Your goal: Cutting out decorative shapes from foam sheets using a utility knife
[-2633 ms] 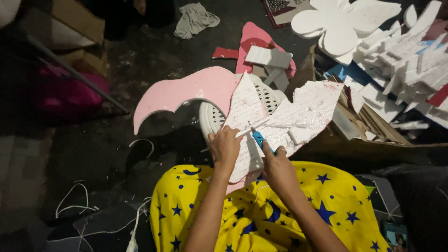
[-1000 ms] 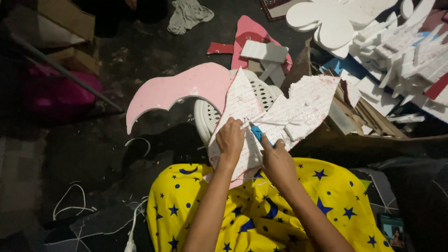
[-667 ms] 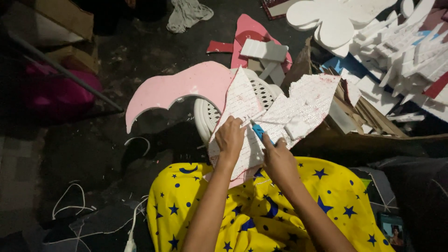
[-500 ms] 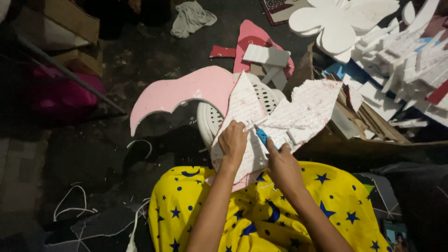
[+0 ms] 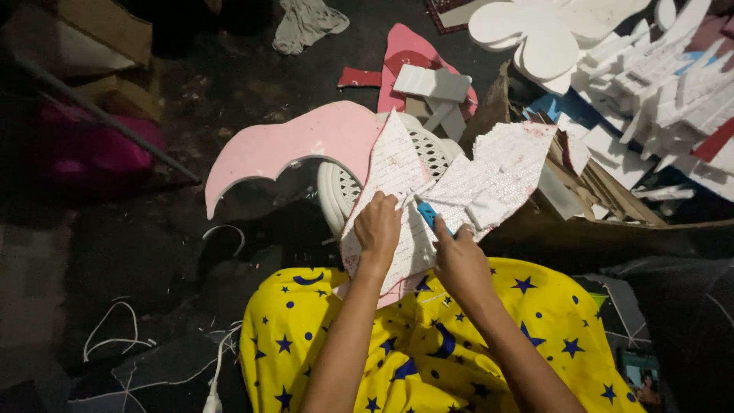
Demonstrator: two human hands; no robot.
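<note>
Sitting low over a dark floor, the person keeps a pink foam shape (image 5: pixel 306 149) propped across the lap and a white plastic stool (image 5: pixel 340 187), so that its sparkly sheet (image 5: pixel 459 180) lies face up and close to the eyes. The left hand (image 5: pixel 377 229) is closed down on the sheet, fingers curled and pressing it flat against the foam, which seems meant to stop the piece from sliding while the other hand works. The right hand (image 5: pixel 459 264) pinches a small blue tool (image 5: pixel 428 216), its tip set against the sheet just beside the left fingers; whether it is a knife or a pen cannot be told. The two hands sit nearly touching, probably because fine work needs the holding hand next to the working point. The yellow cloth with blue stars (image 5: pixel 428 352) over the knees serves as a soft rest under the foam's lower edge. Off to the right, a cardboard box (image 5: pixel 604 206) holds white foam scraps (image 5: pixel 657 84), near enough to reach. A large white foam flower (image 5: pixel 550 34) and pink offcuts (image 5: pixel 413 57) lie farther ahead, well apart from the hands.
</note>
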